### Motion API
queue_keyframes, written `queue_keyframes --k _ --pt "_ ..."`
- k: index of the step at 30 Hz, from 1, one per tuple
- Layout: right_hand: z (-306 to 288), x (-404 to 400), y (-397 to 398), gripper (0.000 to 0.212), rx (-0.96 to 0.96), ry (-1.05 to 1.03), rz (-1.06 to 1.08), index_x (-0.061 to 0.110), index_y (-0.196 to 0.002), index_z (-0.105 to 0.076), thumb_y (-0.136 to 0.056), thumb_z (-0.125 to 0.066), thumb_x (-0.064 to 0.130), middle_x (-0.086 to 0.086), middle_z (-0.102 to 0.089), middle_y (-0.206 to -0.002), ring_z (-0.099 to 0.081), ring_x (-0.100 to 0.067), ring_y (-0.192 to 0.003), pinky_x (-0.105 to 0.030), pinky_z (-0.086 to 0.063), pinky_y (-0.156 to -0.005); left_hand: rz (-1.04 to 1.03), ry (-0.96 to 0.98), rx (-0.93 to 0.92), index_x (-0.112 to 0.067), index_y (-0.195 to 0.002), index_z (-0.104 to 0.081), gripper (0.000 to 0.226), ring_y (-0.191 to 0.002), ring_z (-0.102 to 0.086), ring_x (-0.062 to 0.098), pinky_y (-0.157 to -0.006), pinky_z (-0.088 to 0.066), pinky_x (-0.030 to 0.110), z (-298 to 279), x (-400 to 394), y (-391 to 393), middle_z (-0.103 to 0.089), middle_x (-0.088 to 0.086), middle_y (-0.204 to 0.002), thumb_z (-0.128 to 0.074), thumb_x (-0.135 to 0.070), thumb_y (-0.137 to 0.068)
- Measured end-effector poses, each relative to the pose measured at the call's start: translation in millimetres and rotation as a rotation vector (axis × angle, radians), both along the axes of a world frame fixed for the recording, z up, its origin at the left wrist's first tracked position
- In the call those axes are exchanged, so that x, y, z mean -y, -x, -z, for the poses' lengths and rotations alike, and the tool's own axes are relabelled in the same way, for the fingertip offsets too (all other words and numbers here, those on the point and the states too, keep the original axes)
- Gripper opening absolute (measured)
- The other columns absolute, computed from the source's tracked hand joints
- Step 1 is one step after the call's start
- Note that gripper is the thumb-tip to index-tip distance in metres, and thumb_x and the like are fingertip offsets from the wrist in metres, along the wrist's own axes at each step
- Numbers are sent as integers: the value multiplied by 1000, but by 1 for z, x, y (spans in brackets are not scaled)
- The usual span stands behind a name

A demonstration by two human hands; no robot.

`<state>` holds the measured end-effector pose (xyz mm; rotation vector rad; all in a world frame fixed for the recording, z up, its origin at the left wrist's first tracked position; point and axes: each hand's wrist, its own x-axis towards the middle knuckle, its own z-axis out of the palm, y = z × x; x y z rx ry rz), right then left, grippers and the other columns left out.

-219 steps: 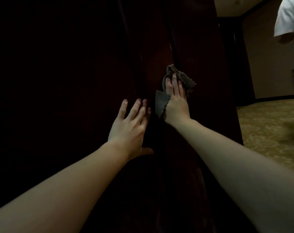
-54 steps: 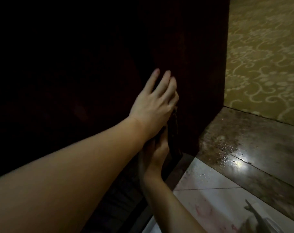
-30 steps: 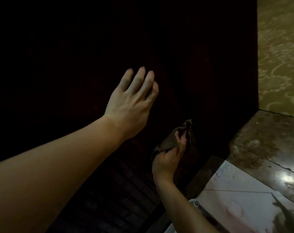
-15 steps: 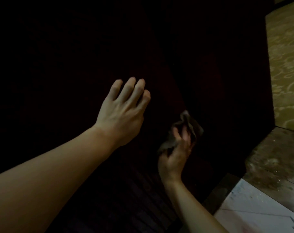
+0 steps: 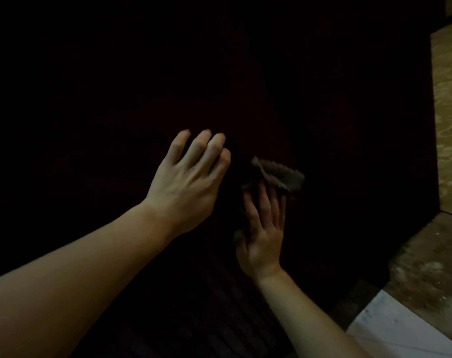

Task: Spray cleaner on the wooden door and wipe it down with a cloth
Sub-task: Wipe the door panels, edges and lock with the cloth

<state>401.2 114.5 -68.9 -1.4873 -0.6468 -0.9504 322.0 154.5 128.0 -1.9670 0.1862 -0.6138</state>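
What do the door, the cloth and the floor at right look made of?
Door: dark reddish wood, probably; too dim to see grain.
Cloth: grey-brown soft fabric, zigzag-cut edge, likely microfibre.
Floor: patterned carpet, a mottled stone-like strip, then a pale smooth tile.

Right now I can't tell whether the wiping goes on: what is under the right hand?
Under the right hand lies the grey scallop-edged cloth, pressed flat to the dark wooden door. Its upper edge sticks out beyond the fingertips; the part beneath the palm is hidden.

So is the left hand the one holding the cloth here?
No, the cloth sits under the straight fingers of the right hand, while the left hand lies bare on the door.
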Motion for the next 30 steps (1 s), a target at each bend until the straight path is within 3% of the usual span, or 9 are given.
queue_keyframes --k 3,6,12,15,19,22,24,27,30 --pt "41 -9 19 47 -166 -59 17 15 -138 -39 -100 -26 40 -15 -30 -151 -25 -37 -143 -67 -25 -109 0 -7 -9 -2 -131 -46 50 -130 -33 37 -110 -22 53 1 -6 14 -42 22 -140 -38 -25 -88" --pt "34 -12 26 45 -214 -84 16 12 -139 -38 -99 -35 34 -16 -30 -150 -25 -41 -142 -68 -27 -107 -1 11 11 -1 -132 -46 49 -132 -33 38 -111 -22 54 1 -14 30 -41 22 -141 -42 -22 -88" --pt "-75 -18 46 52 56 -2 -50 15 -145 -37 -97 -45 36 -16 -33 -154 -23 -35 -146 -57 -18 -118 21 19 20 1 -134 -42 50 -132 -34 38 -111 -23 53 -2 -26 48 -42 23 -141 -38 -27 -92" --pt "-59 -24 46 48 116 6 -26 15 -143 -41 -100 -41 35 -15 -35 -153 -27 -33 -145 -56 -21 -116 13 29 28 0 -134 -42 50 -133 -33 38 -112 -23 53 -1 -28 53 -42 23 -141 -39 -28 -92" --pt "4 -31 49 52 -202 -91 93 13 -138 -42 -89 -47 26 -16 -36 -150 -33 -37 -140 -62 -29 -109 10 15 7 -3 -133 -45 47 -135 -31 38 -113 -21 54 -1 -32 60 -40 23 -143 -41 -25 -91" --pt "1 -33 55 52 -415 -194 88 6 -139 -43 -89 -44 20 -19 -34 -152 -27 -39 -142 -65 -26 -109 23 2 14 -4 -133 -46 45 -136 -30 38 -114 -19 53 0 -36 61 -39 22 -144 -41 -24 -93" --pt "-14 -34 59 52 -323 -181 49 7 -140 -42 -89 -47 19 -16 -33 -152 -27 -40 -142 -61 -22 -114 21 -1 28 -4 -133 -45 46 -137 -29 37 -114 -18 52 3 -37 60 -39 22 -145 -40 -25 -92" --pt "-35 -40 78 46 -8 -62 -43 12 -136 -44 -94 -43 31 -16 -36 -149 -29 -38 -142 -55 -19 -117 11 2 30 -4 -134 -44 48 -137 -27 37 -114 -17 51 6 -36 59 -38 22 -146 -38 -28 -92" --pt "-40 -44 85 44 90 -38 -87 14 -132 -48 -97 -40 38 -14 -39 -149 -30 -34 -143 -55 -24 -116 -16 -43 -7 -4 -137 -40 52 -138 -25 37 -114 -14 50 2 -38 62 -35 23 -148 -37 -31 -94"
